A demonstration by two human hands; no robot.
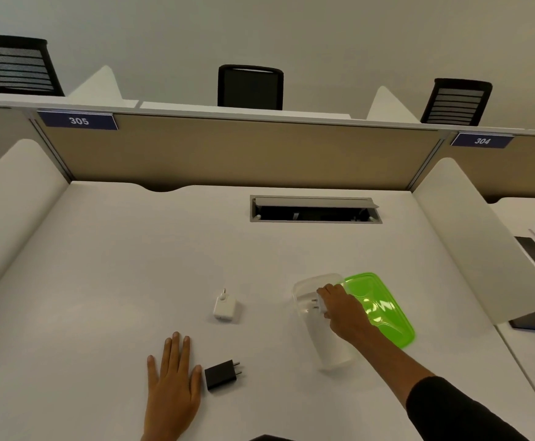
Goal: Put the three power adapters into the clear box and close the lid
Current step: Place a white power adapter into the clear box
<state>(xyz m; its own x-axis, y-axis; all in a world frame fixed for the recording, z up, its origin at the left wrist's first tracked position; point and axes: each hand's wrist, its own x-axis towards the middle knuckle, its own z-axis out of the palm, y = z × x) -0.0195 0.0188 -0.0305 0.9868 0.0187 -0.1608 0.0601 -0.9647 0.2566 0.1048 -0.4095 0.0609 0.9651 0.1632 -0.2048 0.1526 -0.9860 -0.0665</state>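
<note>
Right hand (342, 310) holds a white adapter (320, 305), fingers clamped on it, inside the clear box (301, 291); green lid (384, 310) lies alongside. Left hand (172, 380) rests flat on the desk (116, 265), fingers together, beside the black adapter (221, 374). Second white adapter (225, 308) lies mid-desk. Partition labels (78, 120) read "305" and "304".

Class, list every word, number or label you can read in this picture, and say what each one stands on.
"305" in white on the dark blue rectangular sign at the left of the beige desk partition.
"304" in white on the dark blue rectangular sign at the right of that partition.
No readable print shows on the white power adapter, the black power adapter or the green plastic lid.
</note>
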